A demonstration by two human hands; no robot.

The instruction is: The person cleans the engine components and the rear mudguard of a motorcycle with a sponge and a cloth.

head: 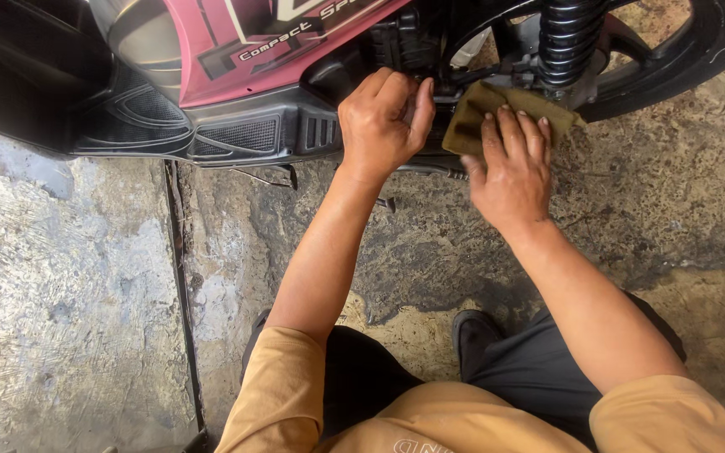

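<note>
**Cloth pressed to scooter underside**

The right hand (pixel 509 172) lies flat on an olive cloth (pixel 484 117), fingers (pixel 520 134) spread and extended over its lower edge, pressing it against the scooter (pixel 237 92) just below the black shock spring (pixel 568 38). The cloth projects above and to both sides of the fingertips. The left hand (pixel 382 126) is curled closed against the black lower panel (pixel 245 134); whether it grips anything cannot be told. Concrete floor (pixel 69 294) beneath
</note>
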